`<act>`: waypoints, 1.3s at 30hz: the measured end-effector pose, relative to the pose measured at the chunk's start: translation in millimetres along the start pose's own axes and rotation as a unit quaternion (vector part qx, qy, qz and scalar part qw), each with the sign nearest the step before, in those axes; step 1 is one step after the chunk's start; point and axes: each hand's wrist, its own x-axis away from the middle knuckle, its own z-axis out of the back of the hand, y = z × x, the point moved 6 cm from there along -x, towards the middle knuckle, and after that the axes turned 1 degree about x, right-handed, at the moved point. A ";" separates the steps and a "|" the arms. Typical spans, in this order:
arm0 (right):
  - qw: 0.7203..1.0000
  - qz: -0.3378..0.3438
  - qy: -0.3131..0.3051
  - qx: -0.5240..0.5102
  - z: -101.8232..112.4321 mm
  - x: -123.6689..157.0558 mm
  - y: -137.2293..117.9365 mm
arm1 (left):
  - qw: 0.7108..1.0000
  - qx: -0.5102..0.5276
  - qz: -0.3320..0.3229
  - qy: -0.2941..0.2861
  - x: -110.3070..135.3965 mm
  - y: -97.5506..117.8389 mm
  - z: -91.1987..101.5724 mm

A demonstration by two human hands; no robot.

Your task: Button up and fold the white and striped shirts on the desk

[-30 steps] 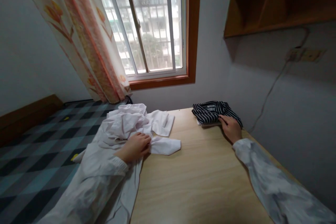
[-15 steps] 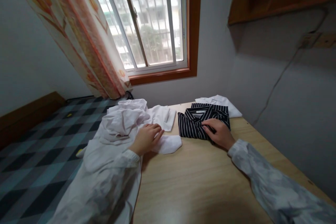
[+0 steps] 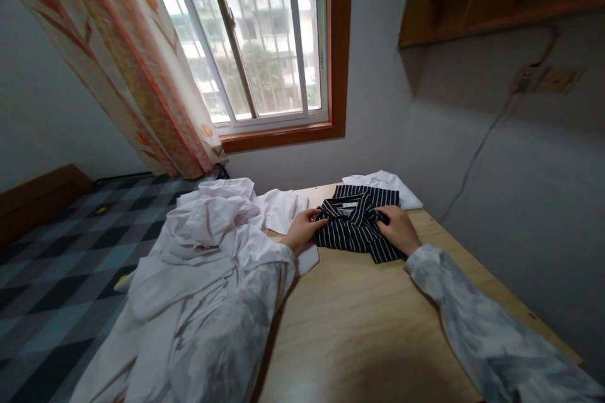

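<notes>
A black shirt with white stripes [image 3: 347, 233] lies folded on the wooden table, its collar facing up. My left hand [image 3: 304, 230] is at the shirt's left edge, thumb and fingers closed on the cloth. At the right side of the collar, my right hand [image 3: 398, 228] grips the fabric, its fingertips partly hidden in the folds. Just behind this shirt is a folded white shirt [image 3: 410, 194]. A rumpled heap of white clothes [image 3: 208, 220] lies left of my left hand, with one white sleeve or flap partly under my wrist.
The wooden table [image 3: 331, 327] meets a bed with a dark checked cover [image 3: 42, 302] on the left. Behind stand a window [image 3: 265, 44] and a floral curtain [image 3: 127, 63]. A wooden shelf [image 3: 454, 6] and a socket with a cord [image 3: 527, 80] are on the right wall.
My left hand has moved right from the white clothes to the striped shirt's left edge. My right hand has shifted its hold near the collar, and the shirt's lower right part has moved.
</notes>
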 end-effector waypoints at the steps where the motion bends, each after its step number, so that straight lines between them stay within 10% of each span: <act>1: 0.999 -0.003 0.010 -0.042 4.5 -3.8 -4.3 | 1.000 0.022 0.005 -0.019 4.9 4.4 5.5; 6: 0.962 -0.090 0.047 -0.255 26.0 -32.2 -20.0 | 0.995 0.061 0.000 -0.080 43.8 48.9 59.5; 15: 0.922 -0.069 -0.077 -0.372 9.4 -87.3 -78.4 | 0.998 0.042 0.008 -0.040 78.2 110.5 144.6; 22: 0.981 -0.082 -0.046 -0.172 -43.7 -66.4 -65.0 | 0.984 -0.177 -0.010 -0.001 62.6 23.9 136.1; 27: 0.992 0.024 -0.094 -0.081 -61.6 -45.7 -119.7 | 0.918 -0.363 -0.147 0.062 77.2 30.2 107.6; 31: 0.981 0.025 -0.190 -0.036 -89.3 -34.6 -162.0 | 0.897 -0.389 -0.202 0.053 72.8 35.3 77.8; 39: 0.982 0.024 -0.182 0.033 -129.2 -22.1 -181.0 | 0.940 -0.281 -0.148 0.127 55.5 -28.0 78.5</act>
